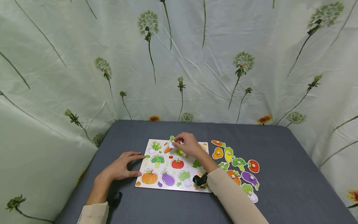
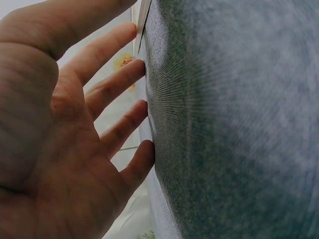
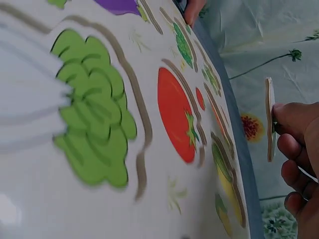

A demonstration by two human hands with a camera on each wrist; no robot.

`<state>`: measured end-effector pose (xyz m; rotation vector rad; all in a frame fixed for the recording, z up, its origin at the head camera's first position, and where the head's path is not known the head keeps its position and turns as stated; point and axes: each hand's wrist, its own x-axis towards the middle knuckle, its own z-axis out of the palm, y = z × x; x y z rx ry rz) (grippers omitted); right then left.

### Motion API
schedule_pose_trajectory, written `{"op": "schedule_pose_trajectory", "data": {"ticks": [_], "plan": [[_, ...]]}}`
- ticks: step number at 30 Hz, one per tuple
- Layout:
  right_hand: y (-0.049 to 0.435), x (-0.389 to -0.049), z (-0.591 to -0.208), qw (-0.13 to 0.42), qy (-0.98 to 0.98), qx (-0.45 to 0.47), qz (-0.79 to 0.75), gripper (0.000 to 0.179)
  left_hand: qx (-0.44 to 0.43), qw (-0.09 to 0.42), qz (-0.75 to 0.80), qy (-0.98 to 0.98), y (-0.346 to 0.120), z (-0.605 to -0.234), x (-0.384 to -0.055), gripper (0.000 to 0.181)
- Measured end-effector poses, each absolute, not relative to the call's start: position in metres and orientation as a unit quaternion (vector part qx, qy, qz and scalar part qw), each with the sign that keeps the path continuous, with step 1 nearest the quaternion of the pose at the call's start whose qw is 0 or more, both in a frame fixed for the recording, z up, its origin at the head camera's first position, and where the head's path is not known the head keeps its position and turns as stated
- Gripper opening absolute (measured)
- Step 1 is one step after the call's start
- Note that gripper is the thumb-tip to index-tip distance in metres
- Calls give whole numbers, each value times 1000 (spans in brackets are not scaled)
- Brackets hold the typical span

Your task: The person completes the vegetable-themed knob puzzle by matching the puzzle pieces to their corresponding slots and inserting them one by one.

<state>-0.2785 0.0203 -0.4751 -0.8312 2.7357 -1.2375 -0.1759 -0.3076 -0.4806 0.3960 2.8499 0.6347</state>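
Observation:
My right hand [image 1: 190,144] pinches a wooden turnip puzzle piece [image 1: 171,145], pale with green leaves, above the back part of the white vegetable puzzle board [image 1: 165,161]. From the right wrist, that piece [image 3: 269,119] appears edge-on between thumb and fingers, raised off the board. My left hand [image 1: 123,166] lies at the board's left side, fingers extended, with thumb and forefinger at its edge. The left wrist view shows the spread fingers of this left hand [image 2: 94,114] touching down at the grey tabletop [image 2: 224,124]. Printed vegetables, including a tomato [image 1: 177,163] and an eggplant [image 1: 168,177], mark the board.
Right of the board lie several loose knobbed pieces: a carrot [image 1: 218,143], a broccoli [image 1: 238,163], a tomato piece [image 1: 253,166], an eggplant piece [image 1: 250,179] and a bok choy [image 1: 250,193] among them. A flower-patterned curtain [image 1: 179,62] hangs behind the table.

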Motion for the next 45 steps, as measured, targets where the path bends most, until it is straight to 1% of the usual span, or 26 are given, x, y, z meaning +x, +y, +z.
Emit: {"op": "schedule_pose_trajectory", "data": {"ticks": [10,17,32,41,45], "plan": [[-13,-283,-487,48,876,-266,-400,12,133,103,214,962,-308,-481,-177,77],[-34,-279,-492,63,874,-260,-406,15,139,96,219,961,-309,-482,-177,76],[-72,-272,-503,27,897,-237,-373,15,146,88,222,960,-310,-484,-176,75],[-79,-271,-504,6,912,-234,-336,15,151,85,222,959,-310,-485,-177,74],[-81,-271,-506,1,914,-233,-333,15,144,96,218,960,-310,-481,-178,75]]}}
